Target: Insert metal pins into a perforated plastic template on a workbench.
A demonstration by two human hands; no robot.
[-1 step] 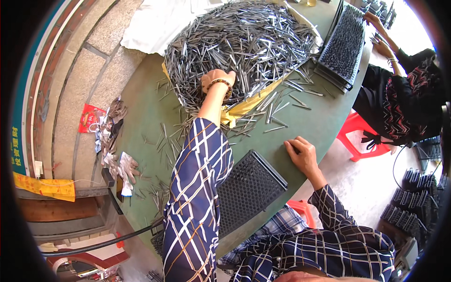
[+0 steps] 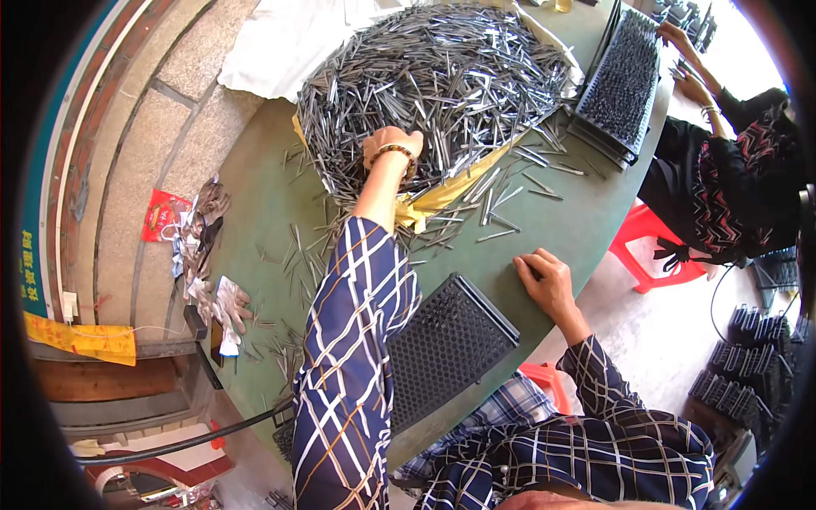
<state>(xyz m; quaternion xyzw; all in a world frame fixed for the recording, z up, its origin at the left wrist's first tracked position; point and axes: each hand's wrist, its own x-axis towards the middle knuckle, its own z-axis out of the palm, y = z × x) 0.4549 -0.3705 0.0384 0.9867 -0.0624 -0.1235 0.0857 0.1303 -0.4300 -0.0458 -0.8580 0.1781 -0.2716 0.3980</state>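
Observation:
My left hand (image 2: 391, 145), with a beaded bracelet on the wrist, reaches into a big heap of slim grey metal rods (image 2: 442, 76). Its fingers are curled down among the rods, and what they grip is hidden. The heap lies on a yellow-edged sheet (image 2: 450, 191) on the green table (image 2: 255, 195). By the table's near right edge rests my right hand (image 2: 548, 280), thumb apart from the bent fingers and nothing in it. Between my forearms lies a black tray (image 2: 442, 357) with a grid of round holes. Its far end seems partly filled.
Loose rods (image 2: 501, 200) are scattered around the heap. At the far right stands another black tray (image 2: 620, 81), filled with rods, beside a co-worker's hands (image 2: 693, 85). Work gloves (image 2: 228, 310) lie at the left table edge. A red stool (image 2: 650, 246) and stacked black racks (image 2: 748, 357) are at right.
My left hand and forearm have shifted very slightly to the left. My right hand and the tray have stayed in place.

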